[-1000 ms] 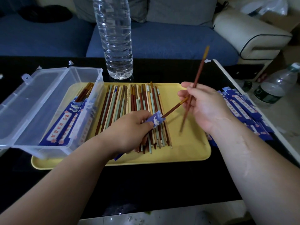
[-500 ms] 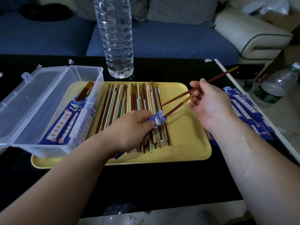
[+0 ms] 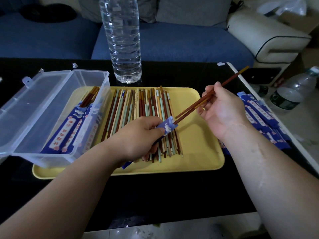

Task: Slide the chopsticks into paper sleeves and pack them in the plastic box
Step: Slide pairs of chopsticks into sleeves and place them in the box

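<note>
1. Gripping the paper sleeve (image 3: 168,125) in the left hand (image 3: 138,135), curled round it above the loose chopsticks (image 3: 138,107) on the yellow tray (image 3: 198,144), mouth facing right.
2. Pinching the brown pair (image 3: 193,104) in the right hand (image 3: 222,109), clamped on both sticks well back from the tips.
3. Seemingly entered at the sleeve mouth: the lower chopstick (image 3: 189,112). Not yet in, hanging just above and beside the mouth: the upper chopstick (image 3: 233,77).
4. Most likely slip: by pushing on without dropping the upper tip, liable to run it over the outside of the paper instead of inside.
5. Liable to crumple or tear the mouth by driving in at an angle; thin paper, probably quick to buckle.
6. Liable to flatten the channel by squeezing the sleeve too hard, jamming both sticks partway.
7. Prone to scissoring apart, judged from so rearward a pinch; hard then to steer two tips into one narrow opening.
8. Could drag the sleeve's low tail through the loose chopsticks and scatter the row.
9. Later, at the plastic box (image 3: 103,78) on the tray's left side, open-lidded and holding sleeved pairs (image 3: 69,128): could snag on the near wall or on those protruding ends by going in flat.
10. Little to fear from the empty sleeves (image 3: 259,114) stacked at right on the table (image 3: 155,195), well apart.
</note>
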